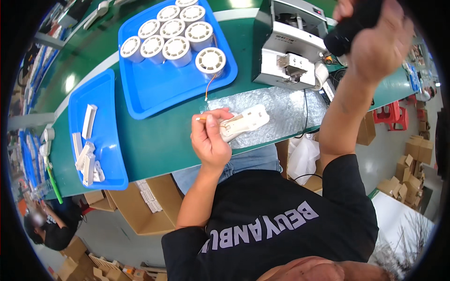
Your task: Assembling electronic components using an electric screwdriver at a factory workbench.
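Observation:
My left hand [211, 143] is closed round one end of a white plastic housing [246, 122], long and hollow, held over a sheet of bubble wrap [286, 110]. A small orange-yellow tip [202, 118] shows by its fingers; I cannot tell what it belongs to. Raised at the upper right, my right hand [382, 49] grips a black cylindrical tool [354, 28], whose kind is unclear. Fingertips also show at the tool's far side. Beyond the left hand, a white cylinder with a slotted top [210, 61] trails a thin wire with a small connector [206, 97].
A blue tray [140, 100] carries several such cylinders. Left of it, a smaller blue tray [101, 140] holds white plastic strips [89, 121]. A boxy metal machine [290, 51] stands near the right hand. Cardboard boxes [150, 206] sit below the green table's edge [154, 171]. Another person [54, 225] is at lower left.

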Demonstrator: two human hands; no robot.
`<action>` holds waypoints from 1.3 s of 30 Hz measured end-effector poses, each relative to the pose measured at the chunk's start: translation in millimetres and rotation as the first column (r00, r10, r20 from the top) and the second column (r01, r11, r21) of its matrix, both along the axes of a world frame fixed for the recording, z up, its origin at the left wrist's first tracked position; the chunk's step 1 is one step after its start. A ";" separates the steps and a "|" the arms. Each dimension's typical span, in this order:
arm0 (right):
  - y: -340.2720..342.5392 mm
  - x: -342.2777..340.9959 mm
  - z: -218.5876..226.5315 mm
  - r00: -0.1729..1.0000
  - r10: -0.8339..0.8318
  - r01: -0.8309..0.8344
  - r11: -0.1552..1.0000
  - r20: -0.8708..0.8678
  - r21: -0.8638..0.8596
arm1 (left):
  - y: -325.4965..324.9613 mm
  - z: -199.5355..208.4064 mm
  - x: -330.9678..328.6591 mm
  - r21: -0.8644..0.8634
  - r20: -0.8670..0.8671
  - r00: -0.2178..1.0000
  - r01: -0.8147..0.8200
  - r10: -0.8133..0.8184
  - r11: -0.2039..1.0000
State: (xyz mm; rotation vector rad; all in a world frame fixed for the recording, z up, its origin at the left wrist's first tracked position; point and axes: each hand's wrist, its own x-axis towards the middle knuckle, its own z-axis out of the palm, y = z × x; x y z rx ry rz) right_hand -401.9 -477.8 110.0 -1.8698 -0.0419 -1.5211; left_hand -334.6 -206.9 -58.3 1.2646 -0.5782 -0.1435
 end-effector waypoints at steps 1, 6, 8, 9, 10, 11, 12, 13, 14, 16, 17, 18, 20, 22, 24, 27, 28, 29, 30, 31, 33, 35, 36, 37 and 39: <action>-15.9 -9.5 -10.6 0.986 0.161 -0.160 0.986 -0.049 0.038 | -0.8 -0.8 0.4 -0.004 0.023 1.000 0.013 -0.013 1.000; 85.4 -25.9 22.8 0.639 0.718 -0.725 0.442 0.275 0.529 | -3.0 1.6 0.4 0.039 0.059 0.998 0.021 -0.023 0.999; 111.9 -12.2 25.9 0.632 0.727 -0.724 0.430 0.269 0.540 | 1.4 1.3 0.6 0.039 0.044 0.999 0.007 -0.008 0.999; 125.9 20.3 21.5 0.640 0.723 -0.718 0.443 0.260 0.538 | 0.6 0.8 1.8 0.025 0.040 0.999 0.017 -0.018 1.000; 130.5 16.0 23.4 0.649 0.719 -0.711 0.457 0.250 0.534 | 0.6 -1.3 2.3 0.018 0.058 0.998 0.018 -0.019 1.000; 126.0 23.8 20.8 0.651 0.720 -0.709 0.464 0.240 0.531 | 1.2 -2.1 3.3 0.019 0.055 0.998 0.006 -0.007 1.000; 119.9 26.3 19.4 0.658 0.717 -0.703 0.478 0.227 0.527 | -1.0 -2.2 3.3 0.012 0.061 0.998 0.002 -0.002 1.000; 109.1 23.3 18.6 0.666 0.715 -0.697 0.492 0.214 0.522 | -2.4 -2.0 2.5 0.004 0.066 0.998 -0.003 0.003 1.000; 107.8 14.3 25.8 0.669 0.715 -0.694 0.502 0.203 0.516 | -2.5 -2.0 1.6 0.002 0.065 0.998 -0.012 0.012 1.000; 104.5 12.7 19.9 0.677 0.713 -0.686 0.525 0.180 0.504 | -2.7 -2.2 0.4 0.044 0.116 0.993 -0.015 0.010 0.999; 104.3 12.5 19.5 0.681 0.712 -0.682 0.534 0.169 0.501 | -1.6 -1.9 0.3 0.046 0.112 0.994 -0.024 0.019 0.999; 104.2 12.4 19.4 0.687 0.710 -0.676 0.543 0.158 0.498 | -1.3 -1.0 1.2 0.055 0.111 0.994 -0.020 0.014 0.998; 107.9 10.2 19.8 0.698 0.703 -0.664 0.564 0.135 0.491 | 1.5 -0.6 1.8 0.065 0.106 0.994 -0.021 0.014 0.998; 158.1 43.0 15.1 0.720 0.685 -0.642 0.596 0.113 0.483 | 1.9 -1.8 2.1 0.121 0.107 0.994 0.022 -0.035 0.992; 136.4 40.2 15.4 0.732 0.675 -0.628 0.620 0.089 0.470 | 4.9 0.9 4.2 0.124 0.094 0.995 0.018 -0.030 0.992; 121.4 35.2 19.6 0.762 0.646 -0.596 0.662 0.059 0.455 | 3.4 1.4 4.5 0.125 0.077 0.996 0.031 -0.041 0.992; 127.4 40.3 15.1 0.772 0.634 -0.584 0.676 0.049 0.450 | 2.3 0.9 4.3 0.118 0.073 0.996 0.037 -0.046 0.992; 137.6 31.7 20.0 0.780 0.624 -0.574 0.688 0.040 0.445 | 0.8 0.2 4.0 0.120 0.069 0.997 0.037 -0.046 0.992; 130.2 51.1 13.0 0.788 0.615 -0.563 0.700 0.031 0.439 | -1.5 -0.7 3.6 0.084 0.067 0.997 0.018 -0.023 0.996; 131.2 56.0 12.2 0.796 0.604 -0.552 0.712 0.021 0.434 | -2.9 -1.4 3.4 0.047 0.065 0.998 -0.002 -0.001 0.999; 135.8 60.9 12.0 0.814 0.581 -0.528 0.737 0.003 0.422 | -2.7 0.0 3.1 0.053 0.057 0.998 -0.005 0.002 0.999; 137.5 67.4 10.5 0.829 0.559 -0.506 0.761 -0.015 0.407 | -0.5 0.3 2.1 0.059 0.052 0.999 -0.012 0.008 0.998; 136.2 64.2 11.5 0.835 0.550 -0.496 0.771 -0.023 0.399 | 1.7 0.3 1.6 0.096 0.081 0.997 0.002 -0.009 0.995; 138.3 63.5 12.1 0.841 0.541 -0.488 0.781 -0.030 0.390 | 3.2 0.0 1.4 0.132 0.111 0.993 0.013 -0.028 0.991; 142.6 68.1 11.9 0.854 0.519 -0.469 0.803 -0.044 0.367 | 3.1 -2.1 1.6 0.122 0.135 0.991 0.010 -0.026 0.993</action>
